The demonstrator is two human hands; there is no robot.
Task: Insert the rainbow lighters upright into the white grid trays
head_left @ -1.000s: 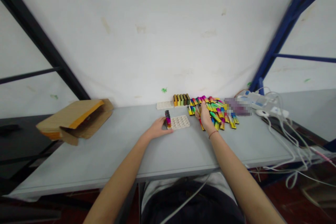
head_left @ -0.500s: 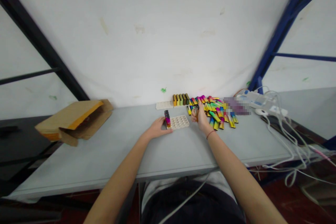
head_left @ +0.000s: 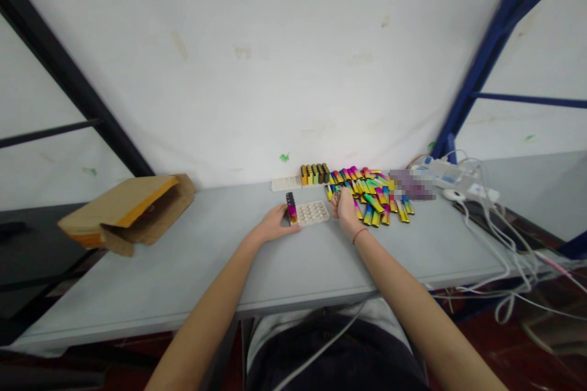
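My left hand (head_left: 274, 223) lies on the grey table (head_left: 183, 269), fingers curled against the left edge of a white holed tray (head_left: 313, 212) with a few upright lighters (head_left: 290, 206) in its left end. My right hand (head_left: 343, 210) is closed on a lighter lifted from the pile, just right of the tray. A pile of rainbow-coloured lighters (head_left: 373, 194) is spread to the right of that hand.
A second white tray (head_left: 286, 183) and a row of upright yellow and dark lighters (head_left: 315, 173) stand at the wall. An open cardboard box (head_left: 126, 212) lies on its side at the left. A power strip (head_left: 452, 176) and tangled white cables (head_left: 499, 226) fill the right end.
My right hand has drawn back from the pile toward the tray with a lighter in it. The left hand has stayed at the tray.
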